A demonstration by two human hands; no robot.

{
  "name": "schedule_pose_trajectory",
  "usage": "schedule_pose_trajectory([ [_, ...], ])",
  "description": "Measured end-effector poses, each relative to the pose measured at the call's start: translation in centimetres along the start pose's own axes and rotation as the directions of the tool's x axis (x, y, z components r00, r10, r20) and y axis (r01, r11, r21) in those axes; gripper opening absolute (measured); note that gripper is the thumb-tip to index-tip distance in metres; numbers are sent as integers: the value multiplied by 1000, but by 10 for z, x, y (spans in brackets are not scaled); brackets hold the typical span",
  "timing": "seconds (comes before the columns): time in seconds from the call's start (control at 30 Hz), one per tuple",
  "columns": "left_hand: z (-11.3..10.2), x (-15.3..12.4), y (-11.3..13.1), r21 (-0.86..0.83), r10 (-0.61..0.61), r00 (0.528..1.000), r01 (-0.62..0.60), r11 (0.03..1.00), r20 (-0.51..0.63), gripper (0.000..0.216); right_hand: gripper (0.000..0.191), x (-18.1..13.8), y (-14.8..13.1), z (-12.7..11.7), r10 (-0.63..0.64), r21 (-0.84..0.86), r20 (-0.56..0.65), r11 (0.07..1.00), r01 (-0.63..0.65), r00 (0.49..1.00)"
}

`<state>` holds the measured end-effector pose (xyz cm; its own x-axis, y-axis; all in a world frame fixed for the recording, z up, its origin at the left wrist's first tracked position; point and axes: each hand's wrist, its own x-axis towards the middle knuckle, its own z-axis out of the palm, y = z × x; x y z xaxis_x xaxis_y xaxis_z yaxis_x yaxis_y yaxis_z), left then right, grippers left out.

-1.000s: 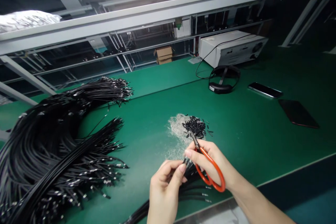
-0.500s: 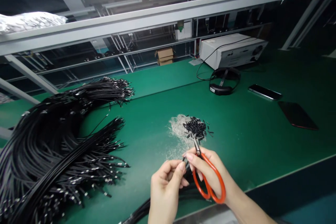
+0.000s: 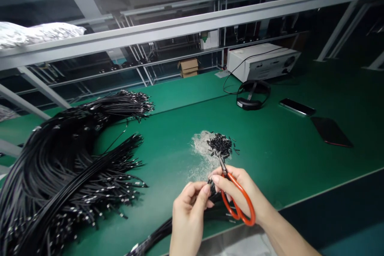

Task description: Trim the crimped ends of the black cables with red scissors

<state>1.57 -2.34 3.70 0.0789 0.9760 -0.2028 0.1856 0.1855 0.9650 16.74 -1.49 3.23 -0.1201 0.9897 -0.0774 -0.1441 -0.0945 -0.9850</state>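
Observation:
My left hand point(image 3: 192, 208) pinches the end of a black cable point(image 3: 211, 186) between thumb and fingertips. Red-handled scissors point(image 3: 240, 200) hang in my right hand point(image 3: 240, 184), their narrow blades pointing away toward a pile of short black pieces point(image 3: 221, 144). The right thumb and forefinger also meet at the cable end, touching it or very near it. Beneath both hands runs a bundle of black cables point(image 3: 160, 232), partly hidden by the left hand. Pale, thread-like scraps point(image 3: 201, 144) lie beside the black pieces.
A large heap of black cables point(image 3: 60, 160) with light tips covers the left of the green table point(image 3: 168, 140). To the right lie a black headset point(image 3: 250, 96), a phone point(image 3: 297, 107) and a dark flat object point(image 3: 331, 131). A white boxy device point(image 3: 264, 62) stands behind.
Both hands stay together at the cable end, with the scissors shifted very slightly. The camera view has tilted a little, and more of the cable bundle shows below.

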Motion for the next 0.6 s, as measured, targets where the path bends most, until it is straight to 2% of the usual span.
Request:
schedule_pose_trajectory([
  [0.13,0,-5,1,32,5,999,-6,999,46,33,29,0,-4,-4,-46,-41,-11,998,46,999],
  [0.27,1,-8,1,-13,0,998,1,1000,69,33,36,-2,0,3,-16,25,-61,1000,18,998],
  [0.37,1,-10,2,-72,-18,999,20,997,41,33,37,-7,4,9,-36,14,-100,999,38,994],
  [0.47,2,-14,4,-93,-15,1000,14,996,-13,32,31,-14,4,10,-54,-28,-77,998,52,996],
  [0.6,6,-18,3,-70,2,999,-4,998,-39,33,27,-18,2,7,-85,-162,-80,984,71,993],
])
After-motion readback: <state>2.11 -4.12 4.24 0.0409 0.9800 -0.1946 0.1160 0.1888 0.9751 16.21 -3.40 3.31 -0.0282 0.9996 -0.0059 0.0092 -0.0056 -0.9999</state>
